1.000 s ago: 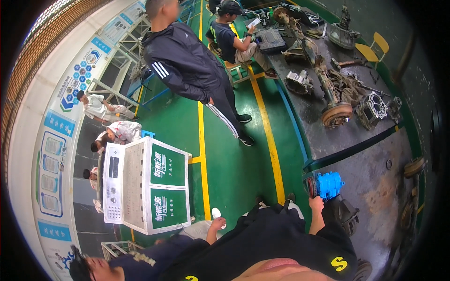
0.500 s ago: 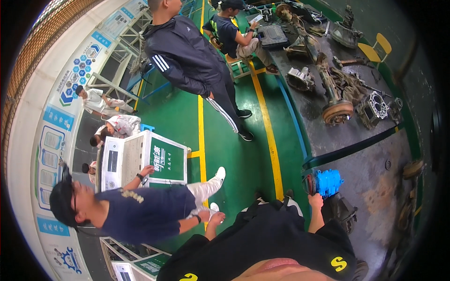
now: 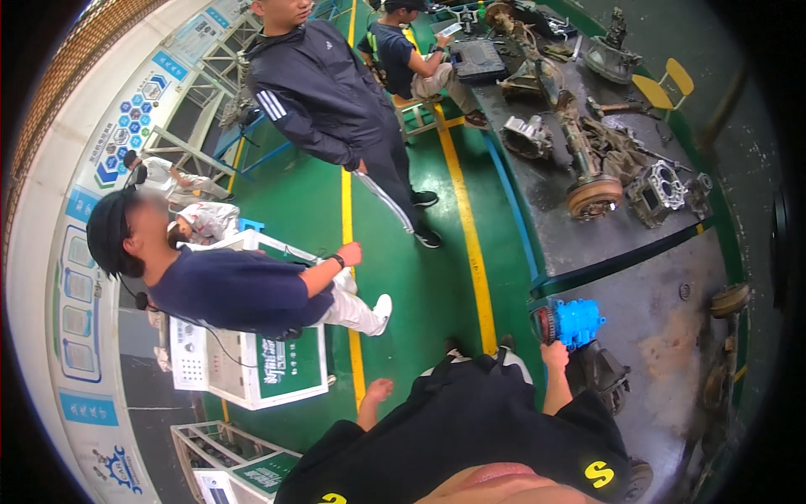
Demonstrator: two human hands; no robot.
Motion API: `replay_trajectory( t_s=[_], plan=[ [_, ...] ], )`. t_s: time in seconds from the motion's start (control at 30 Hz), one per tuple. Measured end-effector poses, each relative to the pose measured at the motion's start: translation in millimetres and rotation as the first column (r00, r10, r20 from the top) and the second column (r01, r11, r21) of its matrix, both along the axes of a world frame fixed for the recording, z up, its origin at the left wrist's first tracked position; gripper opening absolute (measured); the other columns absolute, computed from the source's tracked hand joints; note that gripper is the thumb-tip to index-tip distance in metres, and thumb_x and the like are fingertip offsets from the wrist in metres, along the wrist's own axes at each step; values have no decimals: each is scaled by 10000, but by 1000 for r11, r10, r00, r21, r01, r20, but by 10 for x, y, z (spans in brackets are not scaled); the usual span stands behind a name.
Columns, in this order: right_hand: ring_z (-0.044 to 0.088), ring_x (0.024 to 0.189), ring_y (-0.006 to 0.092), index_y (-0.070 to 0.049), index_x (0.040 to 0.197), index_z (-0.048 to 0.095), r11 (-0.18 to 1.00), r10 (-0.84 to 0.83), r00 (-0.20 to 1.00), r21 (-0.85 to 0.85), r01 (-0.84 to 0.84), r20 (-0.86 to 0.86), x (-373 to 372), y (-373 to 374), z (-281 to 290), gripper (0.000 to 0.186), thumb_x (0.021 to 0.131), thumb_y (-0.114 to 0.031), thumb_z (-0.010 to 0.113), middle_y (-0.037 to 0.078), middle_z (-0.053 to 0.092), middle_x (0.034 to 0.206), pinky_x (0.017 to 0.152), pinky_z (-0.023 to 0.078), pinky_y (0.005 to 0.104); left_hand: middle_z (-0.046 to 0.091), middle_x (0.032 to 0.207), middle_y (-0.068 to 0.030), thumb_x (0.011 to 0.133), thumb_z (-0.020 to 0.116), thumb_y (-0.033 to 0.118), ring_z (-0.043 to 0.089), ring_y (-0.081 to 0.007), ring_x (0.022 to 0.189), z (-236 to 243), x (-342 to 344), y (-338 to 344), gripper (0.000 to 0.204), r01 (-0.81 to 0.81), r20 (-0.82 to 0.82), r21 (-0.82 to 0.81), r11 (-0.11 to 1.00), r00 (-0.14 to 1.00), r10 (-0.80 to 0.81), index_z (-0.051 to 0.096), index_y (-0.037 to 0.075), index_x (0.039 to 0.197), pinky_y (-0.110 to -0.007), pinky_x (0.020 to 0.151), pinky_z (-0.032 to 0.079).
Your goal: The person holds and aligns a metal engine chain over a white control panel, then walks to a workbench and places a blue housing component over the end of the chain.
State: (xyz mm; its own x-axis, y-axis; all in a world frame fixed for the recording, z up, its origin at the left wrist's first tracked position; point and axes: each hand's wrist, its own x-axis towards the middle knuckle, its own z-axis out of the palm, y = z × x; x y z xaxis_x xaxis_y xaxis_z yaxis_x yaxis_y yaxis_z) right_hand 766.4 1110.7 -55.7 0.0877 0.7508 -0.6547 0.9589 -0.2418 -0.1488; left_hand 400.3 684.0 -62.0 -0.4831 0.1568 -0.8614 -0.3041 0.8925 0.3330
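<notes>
- Blue-cased machine part (image 3: 576, 321), with a reddish toothed disc at its left end, is seen at the near edge of a dark, grimy workbench (image 3: 588, 244); the right hand (image 3: 554, 353) is raised to its underside and appears to be touching it, though whether the fingers are closed on it cannot be told.
- Left hand (image 3: 379, 390) is held low over the green painted floor (image 3: 420, 277), fingers loosely curled, with nothing gripped; the two hands are kept well apart.
- Dark metal casting (image 3: 603, 374) is seen just below the blue part, beside the right forearm.
- Farther along the bench, a rusty axle with a brake disc (image 3: 588, 181) and a grey gear housing (image 3: 659, 189) are laid out near each other.
- On the left, a person in a navy T-shirt (image 3: 239, 290) and dark cap is seen leaning over a white and green control cabinet (image 3: 243, 365), one hand lifted.
- Behind, a person in a dark striped tracksuit (image 3: 323, 92) is standing astride a yellow floor line (image 3: 466, 218); another is seated near the far end of the bench, beside a yellow chair (image 3: 663, 84).
</notes>
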Motion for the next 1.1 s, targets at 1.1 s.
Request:
replay_trajectory(
  t_s=[1.1],
  plan=[
    [663, 839, 400, 3, 894, 678, 962, 117, 993, 253, -105, -32, 73, 2, 46, 396, 803, -378, 622, 233, 671, 898, 772, 526, 493, 665, 867, -14, 896, 589, 284, 600, -131, 682, 92, -59, 224, 285, 162, -23, 22, 986, 987, -162, 617, 79, 1091, -282, 569, 475]
  ],
)
